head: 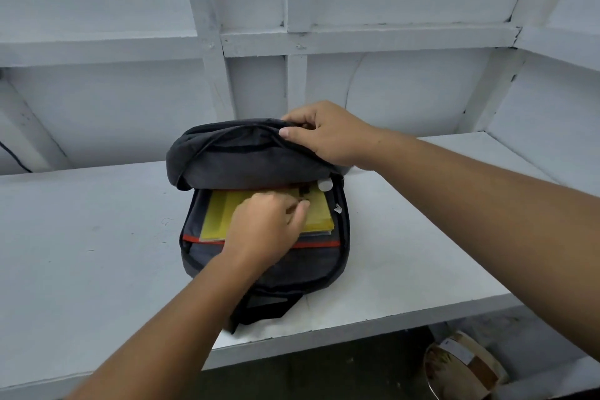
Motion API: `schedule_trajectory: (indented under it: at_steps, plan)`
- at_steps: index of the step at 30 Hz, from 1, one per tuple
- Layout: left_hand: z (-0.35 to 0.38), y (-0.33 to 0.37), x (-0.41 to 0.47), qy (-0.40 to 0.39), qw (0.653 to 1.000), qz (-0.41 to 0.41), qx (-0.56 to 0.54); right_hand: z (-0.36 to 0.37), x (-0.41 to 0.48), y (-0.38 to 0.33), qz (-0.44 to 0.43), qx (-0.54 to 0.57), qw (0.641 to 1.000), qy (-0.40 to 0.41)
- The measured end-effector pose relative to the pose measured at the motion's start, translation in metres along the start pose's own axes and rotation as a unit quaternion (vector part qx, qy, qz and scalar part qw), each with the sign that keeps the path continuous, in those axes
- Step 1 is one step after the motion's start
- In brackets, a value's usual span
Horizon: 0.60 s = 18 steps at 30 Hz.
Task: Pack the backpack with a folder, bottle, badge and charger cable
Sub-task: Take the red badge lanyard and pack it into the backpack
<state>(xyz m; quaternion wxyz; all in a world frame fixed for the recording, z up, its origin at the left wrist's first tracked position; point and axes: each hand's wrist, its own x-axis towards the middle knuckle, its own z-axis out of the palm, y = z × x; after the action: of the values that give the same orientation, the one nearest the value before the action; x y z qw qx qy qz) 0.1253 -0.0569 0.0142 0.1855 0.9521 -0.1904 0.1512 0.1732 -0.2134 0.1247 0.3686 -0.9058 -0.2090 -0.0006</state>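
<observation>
A dark grey backpack [292,269] lies flat on the white shelf [97,237], its main compartment unzipped. My right hand [324,133] grips the lifted front flap [240,156] at its far edge and holds it up. Inside lies a yellow folder [220,214] above an orange trim strip. My left hand [269,227] reaches into the opening and rests on the folder, fingers curled near a small dark object [303,192] that I cannot identify. A round white item [325,185] shows at the compartment's right side. No bottle is visible.
White painted wooden framing forms walls behind and to the right of the shelf. A black strap [259,305] hangs over the shelf's front edge. A round container [461,364] stands on the dark floor at the lower right.
</observation>
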Motion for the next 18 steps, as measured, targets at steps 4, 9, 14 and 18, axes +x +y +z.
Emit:
schedule_trajectory:
  at_steps: [4,9,14,18]
  plan:
    - [-0.084,0.011,-0.027,0.319,0.939,0.101,-0.080,0.019,-0.017,0.010,-0.044,-0.032,0.999,-0.001]
    - [-0.085,-0.030,-0.025,0.109,0.994,0.024,0.012,0.049,-0.044,0.032,-0.097,-0.045,0.994,0.008]
    - [-0.028,-0.067,-0.074,-0.059,0.998,0.012,0.018,0.099,-0.086,0.059,-0.133,-0.109,0.985,-0.017]
    - [0.032,-0.077,-0.130,-0.158,0.982,0.027,0.096,0.175,-0.150,0.110,-0.116,-0.194,0.974,-0.014]
